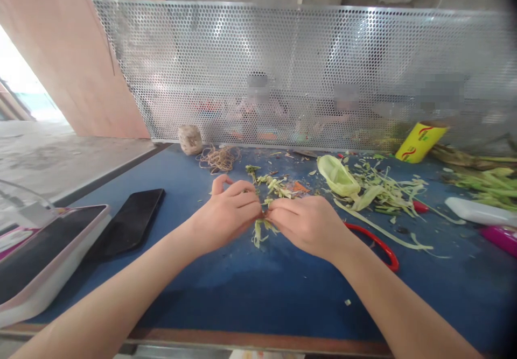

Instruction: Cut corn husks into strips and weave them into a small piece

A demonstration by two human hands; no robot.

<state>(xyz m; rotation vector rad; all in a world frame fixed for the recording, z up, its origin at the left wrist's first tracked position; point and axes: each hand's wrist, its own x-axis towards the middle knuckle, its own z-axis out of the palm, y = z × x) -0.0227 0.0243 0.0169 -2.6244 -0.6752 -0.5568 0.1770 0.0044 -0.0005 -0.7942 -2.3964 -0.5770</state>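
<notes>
My left hand (230, 212) and my right hand (307, 223) meet over the middle of the blue table (258, 289). Both have their fingers curled and pinched together on a small bundle of pale green leaf strips (260, 231) that hangs down between them. More cut green scraps (277, 185) lie just beyond my fingers. A folded pale green leaf (338, 176) rests to the right of them.
A black phone (131, 220) lies at the left beside a white-rimmed device (48, 251). A twine ball (189, 138) and loose twine (218, 159) sit by the perforated metal screen (307, 74). Red-handled scissors (377, 246) lie behind my right wrist. Green stalks (490, 181), a yellow roll (420, 141) and a white object (480, 211) are at the right.
</notes>
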